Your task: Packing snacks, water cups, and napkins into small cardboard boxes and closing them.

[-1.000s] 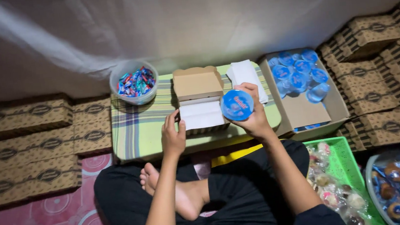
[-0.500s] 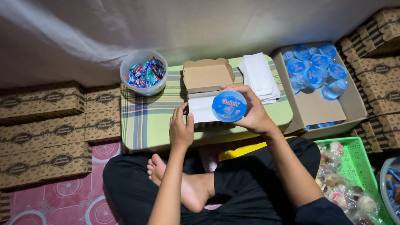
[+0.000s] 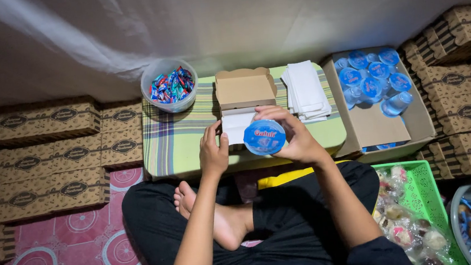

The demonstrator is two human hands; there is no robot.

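Observation:
My right hand (image 3: 296,138) grips a sealed water cup with a blue lid (image 3: 264,137), held just in front of an open brown cardboard box (image 3: 244,89) lined with white paper (image 3: 236,125). My left hand (image 3: 213,152) rests against the box's near left edge, thumb touching the white paper. The box stands on a low table with a green plaid cloth (image 3: 176,141). I sit cross-legged with a bare foot (image 3: 220,214) below the table.
A clear tub of wrapped candies (image 3: 169,85) sits at the table's back left, a stack of white paper sheets (image 3: 305,90) at its right. A carton of blue-lidded cups (image 3: 373,76) stands right. Stacked closed brown boxes (image 3: 47,148) line both sides. A green basket of wrapped snacks (image 3: 413,213) is lower right.
My right hand has brought the blue-lidded cup left and nearer, from above the box's right side to its front edge. My left hand stays at the box's near edge.

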